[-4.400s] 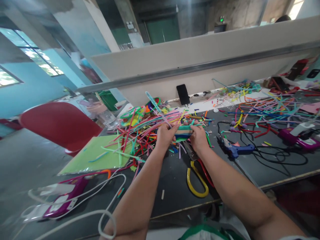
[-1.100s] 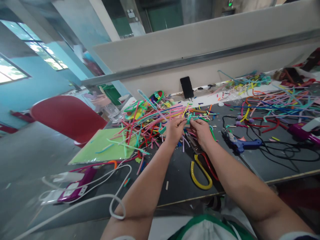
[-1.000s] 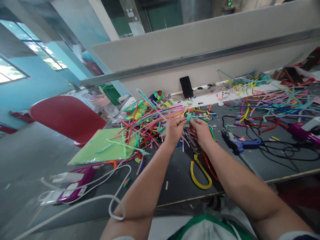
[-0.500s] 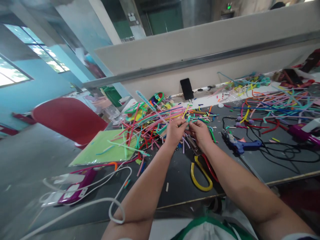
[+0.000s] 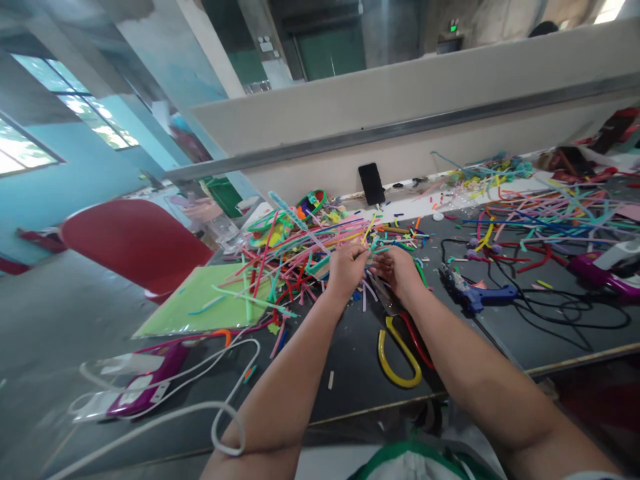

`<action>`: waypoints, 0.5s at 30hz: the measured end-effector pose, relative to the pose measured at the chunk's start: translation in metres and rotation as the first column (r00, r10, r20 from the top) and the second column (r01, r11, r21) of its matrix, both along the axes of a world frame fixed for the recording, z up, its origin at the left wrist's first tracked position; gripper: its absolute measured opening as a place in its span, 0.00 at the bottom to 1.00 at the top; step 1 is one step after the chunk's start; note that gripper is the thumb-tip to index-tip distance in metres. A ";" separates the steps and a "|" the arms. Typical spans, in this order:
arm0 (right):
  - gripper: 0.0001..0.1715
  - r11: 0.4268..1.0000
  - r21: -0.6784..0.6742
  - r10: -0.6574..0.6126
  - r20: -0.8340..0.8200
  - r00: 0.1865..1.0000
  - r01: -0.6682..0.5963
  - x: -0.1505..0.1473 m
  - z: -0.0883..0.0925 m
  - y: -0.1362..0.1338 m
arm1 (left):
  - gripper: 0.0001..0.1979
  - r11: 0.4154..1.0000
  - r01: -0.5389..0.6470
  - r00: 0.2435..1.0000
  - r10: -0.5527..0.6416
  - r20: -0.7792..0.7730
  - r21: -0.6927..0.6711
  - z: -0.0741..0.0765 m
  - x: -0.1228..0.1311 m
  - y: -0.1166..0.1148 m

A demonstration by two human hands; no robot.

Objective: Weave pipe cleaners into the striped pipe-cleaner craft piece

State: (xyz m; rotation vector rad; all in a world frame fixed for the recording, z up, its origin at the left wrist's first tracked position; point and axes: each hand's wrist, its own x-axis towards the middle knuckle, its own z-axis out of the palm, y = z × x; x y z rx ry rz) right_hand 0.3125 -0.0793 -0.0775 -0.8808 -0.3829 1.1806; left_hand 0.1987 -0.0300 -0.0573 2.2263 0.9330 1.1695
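Observation:
My left hand (image 5: 346, 270) is closed in a pinch above the cluttered table, at the near edge of a pile of coloured pipe cleaners (image 5: 295, 250). A small teal pipe cleaner (image 5: 379, 251) shows between my two hands. My right hand (image 5: 401, 275) has its fingers curled around the other end of it, partly hidden by the hand itself. Scissors (image 5: 400, 351) with one yellow and one red handle lie just below my right hand, their blades pointing away under it.
A blue glue gun (image 5: 483, 295) with black cable lies to the right, near more pipe cleaners (image 5: 565, 207). A phone (image 5: 371, 183) leans on the white partition (image 5: 300, 127). At left are a green sheet (image 5: 175, 303), a purple power strip (image 5: 145, 383) with white cable, and a red chair (image 5: 135, 237).
My right hand's fingers have shifted and loosened slightly around the teal pipe cleaner, turning a little. My left hand keeps its pinch. The whole view has tilted slightly.

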 end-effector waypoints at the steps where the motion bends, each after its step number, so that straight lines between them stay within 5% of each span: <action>1: 0.11 1.000 -0.006 -0.026 -0.028 0.999 0.026 0.002 0.000 0.001 | 0.10 0.999 -0.003 1.000 0.004 -0.009 0.048 0.001 0.000 0.001; 8: 0.08 0.980 0.084 -0.122 -0.451 0.884 0.178 0.026 0.008 0.000 | 0.08 0.956 -0.054 0.988 0.093 -0.123 0.287 0.012 -0.018 0.015; 15: 0.07 0.937 0.191 -0.057 -0.742 0.668 0.291 0.055 0.010 -0.006 | 0.08 0.903 -0.162 0.958 0.241 -0.156 0.397 -0.002 -0.067 0.027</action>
